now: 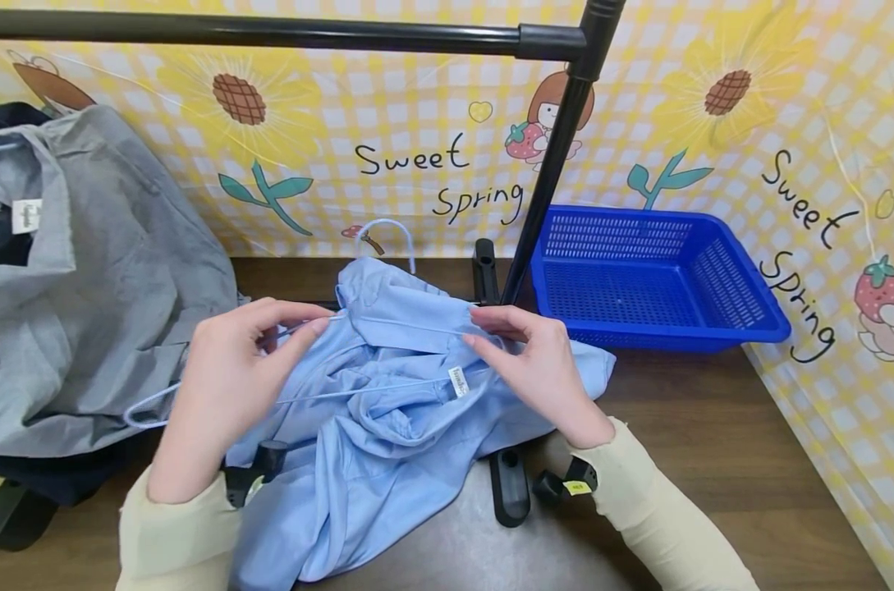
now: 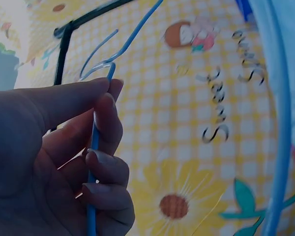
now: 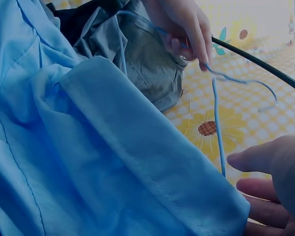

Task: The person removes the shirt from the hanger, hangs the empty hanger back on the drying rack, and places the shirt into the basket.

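A light blue shirt (image 1: 387, 484) lies bunched in the middle of the head view, with a small white label (image 1: 457, 382) inside its neck. My left hand (image 1: 232, 369) pinches a thin light blue wire hanger (image 1: 147, 424); the left wrist view shows thumb and fingertips on the wire just below its twisted neck. The hook (image 1: 384, 222) rises above the collar (image 1: 410, 316), which hides part of the wire. At the collar's right end, my right hand (image 1: 538, 361) holds the cloth, some fingers behind its corner and the thumb near the hanger's arm.
To the left hangs a grey shirt (image 1: 121, 246) over a dark garment (image 1: 6, 226). A black rack's bar (image 1: 269, 31) crosses the top, its post (image 1: 557, 139) slanting down behind the blue shirt. A blue plastic basket (image 1: 712, 336) stands right; patterned cloth (image 1: 417, 107) covers the walls.
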The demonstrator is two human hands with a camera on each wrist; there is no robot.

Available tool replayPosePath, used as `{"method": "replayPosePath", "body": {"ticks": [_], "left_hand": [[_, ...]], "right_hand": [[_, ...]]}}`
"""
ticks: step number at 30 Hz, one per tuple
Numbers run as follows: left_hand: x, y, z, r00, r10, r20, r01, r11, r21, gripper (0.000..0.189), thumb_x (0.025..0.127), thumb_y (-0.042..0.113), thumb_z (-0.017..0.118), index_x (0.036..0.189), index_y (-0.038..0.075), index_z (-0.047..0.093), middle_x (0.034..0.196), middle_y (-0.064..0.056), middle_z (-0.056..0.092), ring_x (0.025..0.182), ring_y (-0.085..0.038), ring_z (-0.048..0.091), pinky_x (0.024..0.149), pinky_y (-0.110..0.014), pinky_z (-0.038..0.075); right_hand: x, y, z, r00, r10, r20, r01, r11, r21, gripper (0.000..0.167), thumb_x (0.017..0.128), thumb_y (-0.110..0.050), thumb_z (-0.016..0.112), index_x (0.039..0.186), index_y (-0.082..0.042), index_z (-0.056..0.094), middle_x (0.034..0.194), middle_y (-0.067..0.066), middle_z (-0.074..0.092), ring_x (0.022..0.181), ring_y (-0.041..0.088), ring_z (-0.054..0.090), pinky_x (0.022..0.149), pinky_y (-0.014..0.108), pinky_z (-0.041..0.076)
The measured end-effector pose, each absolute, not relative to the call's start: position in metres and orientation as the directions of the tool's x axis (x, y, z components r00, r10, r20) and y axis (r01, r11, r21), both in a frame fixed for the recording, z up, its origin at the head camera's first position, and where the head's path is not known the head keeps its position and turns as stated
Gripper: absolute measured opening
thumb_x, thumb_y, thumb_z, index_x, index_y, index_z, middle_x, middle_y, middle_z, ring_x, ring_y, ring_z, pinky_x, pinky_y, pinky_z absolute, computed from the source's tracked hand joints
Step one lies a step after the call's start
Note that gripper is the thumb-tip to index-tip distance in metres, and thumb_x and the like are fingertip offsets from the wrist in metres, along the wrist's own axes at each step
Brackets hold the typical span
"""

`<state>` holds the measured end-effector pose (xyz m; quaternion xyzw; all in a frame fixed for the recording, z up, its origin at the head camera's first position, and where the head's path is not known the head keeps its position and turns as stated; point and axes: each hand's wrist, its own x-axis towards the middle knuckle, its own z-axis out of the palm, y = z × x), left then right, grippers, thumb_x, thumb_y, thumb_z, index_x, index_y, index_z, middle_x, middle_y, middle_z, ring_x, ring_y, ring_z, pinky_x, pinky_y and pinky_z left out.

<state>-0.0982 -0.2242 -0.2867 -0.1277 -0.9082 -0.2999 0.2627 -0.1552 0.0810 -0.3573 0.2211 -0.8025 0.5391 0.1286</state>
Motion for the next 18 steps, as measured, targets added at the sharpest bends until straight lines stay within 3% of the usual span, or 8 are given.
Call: {"method": "replayPosePath", "body": {"ticks": [8, 18], "left_hand": [[-0.079, -0.251, -0.268, -0.817, -0.105, 0.568, 0.256, 0.815, 0.52, 0.014, 0.092, 0.019, 0.078, 0.105, 0.015, 0.082, 0.081, 0.006, 0.065, 0.064, -0.004, 0.044, 0.058, -0.019, 0.032], [-0.071, -0.259, -0.261, -0.736, -0.27, 0.621, 0.199, 0.79, 0.58, 0.017, 0.092, 0.019, 0.078, 0.107, 0.011, 0.082, 0.084, 0.037, 0.059, 0.065, 0.0, 0.048, 0.061, -0.015, 0.035]], "right_hand": [[-0.16, 0.087, -0.361, -0.87, -0.257, 0.422, -0.492, 0.375, -0.786, 0.037, 0.087, -0.02, 0.084, 0.122, -0.011, 0.074, 0.112, 0.001, 0.074, 0.101, 0.016, 0.07, 0.087, 0.038, 0.056], [-0.164, 0.09, -0.355, -0.862, -0.227, 0.453, -0.507, 0.397, -0.766, 0.041, 0.09, -0.025, 0.081, 0.128, -0.014, 0.07, 0.122, 0.001, 0.071, 0.11, 0.015, 0.067, 0.091, 0.037, 0.055]]}}
